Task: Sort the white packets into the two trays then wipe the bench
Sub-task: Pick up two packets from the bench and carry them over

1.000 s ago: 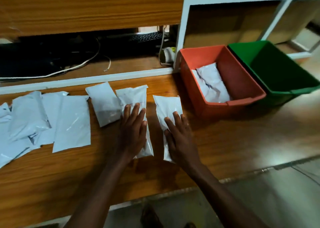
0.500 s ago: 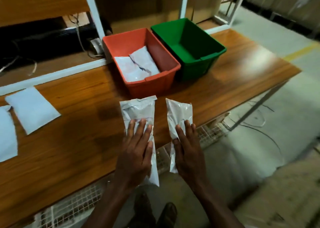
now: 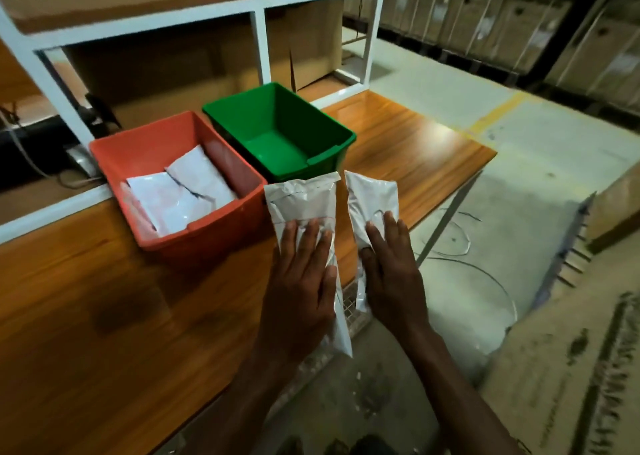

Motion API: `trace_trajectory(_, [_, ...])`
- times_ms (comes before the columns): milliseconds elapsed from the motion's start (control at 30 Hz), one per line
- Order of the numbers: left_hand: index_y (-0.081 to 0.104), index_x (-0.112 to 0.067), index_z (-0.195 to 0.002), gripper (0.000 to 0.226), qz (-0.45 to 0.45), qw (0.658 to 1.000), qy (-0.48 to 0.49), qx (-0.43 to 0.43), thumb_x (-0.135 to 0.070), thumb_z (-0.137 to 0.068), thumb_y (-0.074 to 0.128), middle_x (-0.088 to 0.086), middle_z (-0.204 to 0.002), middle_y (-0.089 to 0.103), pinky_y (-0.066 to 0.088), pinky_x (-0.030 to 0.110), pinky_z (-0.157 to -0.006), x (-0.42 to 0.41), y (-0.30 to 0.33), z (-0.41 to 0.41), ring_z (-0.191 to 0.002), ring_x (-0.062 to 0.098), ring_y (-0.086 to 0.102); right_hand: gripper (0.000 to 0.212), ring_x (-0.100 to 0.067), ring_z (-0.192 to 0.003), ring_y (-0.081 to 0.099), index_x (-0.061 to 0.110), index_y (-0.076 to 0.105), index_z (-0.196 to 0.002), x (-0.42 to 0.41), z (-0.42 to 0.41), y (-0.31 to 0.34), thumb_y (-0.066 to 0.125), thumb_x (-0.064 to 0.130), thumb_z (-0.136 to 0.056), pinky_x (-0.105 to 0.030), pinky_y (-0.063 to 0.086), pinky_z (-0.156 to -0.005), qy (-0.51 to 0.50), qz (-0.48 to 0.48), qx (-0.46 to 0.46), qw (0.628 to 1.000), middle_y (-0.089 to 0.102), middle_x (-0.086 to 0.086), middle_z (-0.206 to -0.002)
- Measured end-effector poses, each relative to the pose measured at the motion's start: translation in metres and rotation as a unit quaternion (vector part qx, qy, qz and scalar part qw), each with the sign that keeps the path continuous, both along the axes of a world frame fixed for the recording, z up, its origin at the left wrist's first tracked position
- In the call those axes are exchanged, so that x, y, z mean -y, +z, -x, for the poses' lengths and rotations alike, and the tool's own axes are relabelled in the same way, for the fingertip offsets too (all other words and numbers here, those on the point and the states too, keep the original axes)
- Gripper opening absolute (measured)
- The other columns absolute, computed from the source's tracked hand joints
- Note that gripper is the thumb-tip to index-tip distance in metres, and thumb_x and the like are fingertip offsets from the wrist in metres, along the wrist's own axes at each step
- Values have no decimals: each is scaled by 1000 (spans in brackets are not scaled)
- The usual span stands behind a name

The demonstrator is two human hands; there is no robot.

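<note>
My left hand [image 3: 301, 281] holds one white packet [image 3: 301, 198] and my right hand [image 3: 391, 267] holds another white packet [image 3: 372, 191], fingers spread on top, thumbs hidden beneath. Both packets hang side by side above the bench's front edge, their top ends close to the near wall of the green tray [image 3: 346, 139], which has nothing inside. To its left stands the red tray [image 3: 194, 243] with two white packets [image 3: 180, 195] lying in it. Both trays sit on the wooden bench [image 3: 104, 299].
A white shelf frame [image 3: 258, 39] with cardboard boxes rises behind the trays. Dark cables [image 3: 20, 150] lie at the back left. The bench ends at the right [image 3: 485, 157]; beyond it are concrete floor, loose wires [image 3: 460, 240] and stacked boxes [image 3: 519, 15].
Both hands lifted the two packets off the bench and carried them right, up to the trays. My view swung right, so the row of packets at the left is out of sight.
</note>
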State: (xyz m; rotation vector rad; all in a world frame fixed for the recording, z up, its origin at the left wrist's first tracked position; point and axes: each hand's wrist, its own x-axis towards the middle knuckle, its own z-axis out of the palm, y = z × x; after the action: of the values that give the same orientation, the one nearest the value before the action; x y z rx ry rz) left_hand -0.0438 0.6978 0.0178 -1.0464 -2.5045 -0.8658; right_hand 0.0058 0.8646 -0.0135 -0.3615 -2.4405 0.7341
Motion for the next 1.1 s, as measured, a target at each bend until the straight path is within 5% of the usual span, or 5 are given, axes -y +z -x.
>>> trace_trajectory(333, [42,-9,-148,49,-74,988,115,-67,-28,-103,36,6,-159,30,23,54,-119,-96,43,98,-152,26,13,47,-27,-155,13,20,43,-150,-99,124,51,40,36,-106,-30,15,-123,123,-20,-57,991,27,-6,-164])
trace_trajectory(700, [50,-12,-143,56,26,947,319,-41,-35,-98,26,6,-155,39,19,52,-119,-115,61,238,-148,31,26,48,-33,-154,11,23,37,-153,-113,304,90,35,37,-108,-50,24,-121,296,-69,33,952,21,-9,-165])
trace_trajectory(800, [50,-11,-142,54,71,941,329,-30,-32,-98,28,8,-155,41,13,43,-119,-115,56,273,-147,31,27,47,-38,-152,17,18,39,-152,-105,339,86,37,33,-108,-49,27,-120,307,-92,50,946,25,-14,-164])
trace_trajectory(1100, [33,-7,-150,52,182,921,317,133,-23,-100,39,12,-161,25,19,50,-118,-113,18,351,-148,35,18,39,-43,-137,35,11,48,-137,-82,417,38,35,30,-105,-47,37,-107,320,-138,210,914,36,-23,-153])
